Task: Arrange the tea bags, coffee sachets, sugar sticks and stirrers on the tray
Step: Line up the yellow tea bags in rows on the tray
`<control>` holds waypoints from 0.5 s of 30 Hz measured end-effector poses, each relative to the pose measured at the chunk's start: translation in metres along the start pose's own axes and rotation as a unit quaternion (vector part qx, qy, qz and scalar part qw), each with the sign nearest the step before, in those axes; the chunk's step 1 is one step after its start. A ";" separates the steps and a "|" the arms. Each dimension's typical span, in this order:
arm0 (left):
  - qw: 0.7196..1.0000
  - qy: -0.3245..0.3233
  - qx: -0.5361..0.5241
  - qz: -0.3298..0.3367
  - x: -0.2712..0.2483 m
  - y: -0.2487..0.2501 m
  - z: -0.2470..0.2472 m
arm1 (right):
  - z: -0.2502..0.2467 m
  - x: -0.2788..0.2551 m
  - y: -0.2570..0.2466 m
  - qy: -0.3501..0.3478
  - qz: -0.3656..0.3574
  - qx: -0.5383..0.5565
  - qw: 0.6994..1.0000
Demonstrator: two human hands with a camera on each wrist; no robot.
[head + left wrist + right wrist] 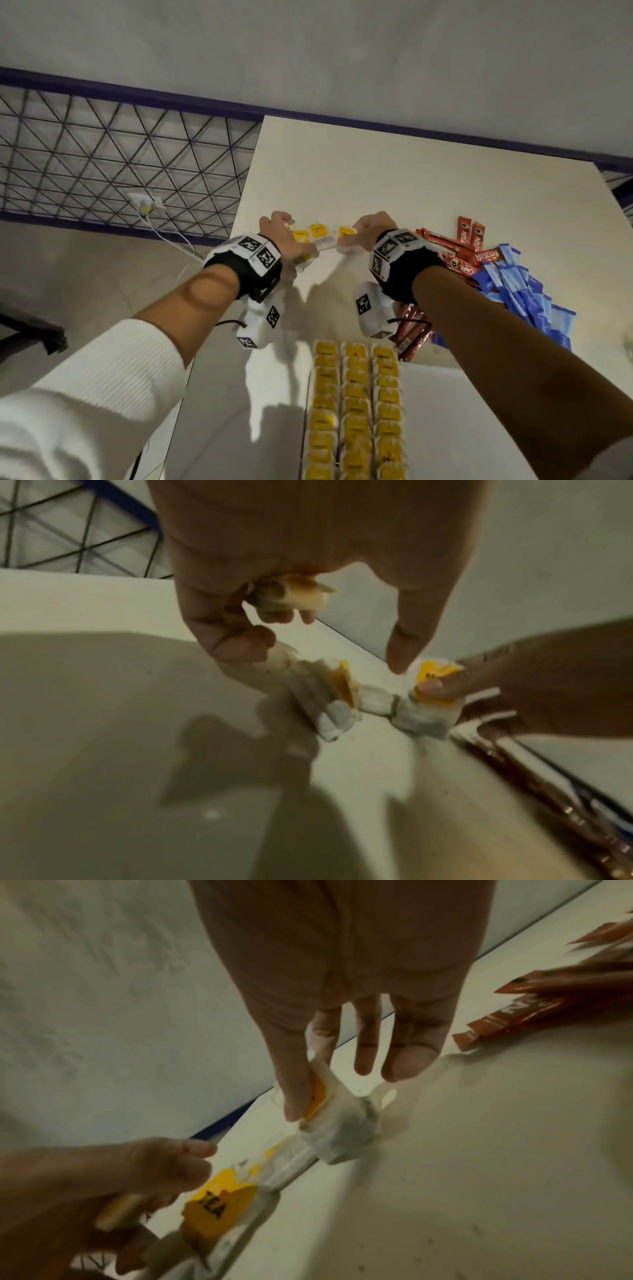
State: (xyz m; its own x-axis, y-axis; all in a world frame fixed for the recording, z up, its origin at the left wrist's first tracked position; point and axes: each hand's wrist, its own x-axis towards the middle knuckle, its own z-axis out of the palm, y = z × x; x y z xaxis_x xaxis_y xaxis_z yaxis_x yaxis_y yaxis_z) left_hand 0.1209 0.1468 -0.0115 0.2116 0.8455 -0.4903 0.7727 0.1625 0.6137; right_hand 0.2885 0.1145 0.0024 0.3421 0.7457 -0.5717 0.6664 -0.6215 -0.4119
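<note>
Together, a short row of tea bags (pixel 317 236) with yellow tags sat on the white table (pixel 411 178) at the centre of the head view, stretched between both hands; the left hand (pixel 284 236) pinched the row's left end between thumb and curled fingers, and the right hand (pixel 368 233) pinched the right end, thumb pressed on a yellow tag; in the right wrist view the right thumb (pixel 294 1085) lay on the tag while the other fingers hung straight above the table; in the left wrist view the left hand (pixel 240 631) also held a small folded paper piece against the palm, though blur hid what it was; below, at lower centre of the head view, three neat columns of tea bags (pixel 356 411) filled the tray (pixel 306 428); to the right of the right wrist lay a heap of red coffee sachets (pixel 462 250); further right and lower, a pile of blue sugar sticks (pixel 524 294) overlapped them.
</note>
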 end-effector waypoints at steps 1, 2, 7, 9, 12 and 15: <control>0.999 -0.004 0.045 0.003 0.005 0.000 0.004 | 0.002 0.004 -0.002 0.008 0.003 0.014 1.000; 0.995 -0.012 0.095 0.012 0.010 0.000 0.007 | 0.005 0.009 -0.002 0.015 0.006 0.031 0.999; 0.973 -0.040 0.227 0.004 0.013 0.014 0.013 | 0.018 0.021 0.002 0.033 -0.044 0.038 0.998; 0.971 -0.039 0.236 0.005 0.012 0.016 0.015 | 0.018 0.020 0.001 0.031 -0.060 0.033 0.997; 0.973 -0.040 0.229 0.012 0.014 0.012 0.015 | 0.018 0.017 0.010 0.007 -0.055 0.043 0.998; 0.980 -0.051 0.189 0.035 0.009 0.004 0.012 | 0.017 0.014 0.020 0.003 -0.046 0.059 0.997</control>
State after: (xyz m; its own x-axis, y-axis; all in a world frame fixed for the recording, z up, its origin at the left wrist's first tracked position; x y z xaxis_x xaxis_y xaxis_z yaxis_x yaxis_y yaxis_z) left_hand 0.1327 0.1493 -0.0209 0.3154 0.7892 -0.5270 0.9169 -0.1104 0.3835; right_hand 0.2958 0.1086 -0.0262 0.2876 0.8018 -0.5239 0.6132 -0.5743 -0.5424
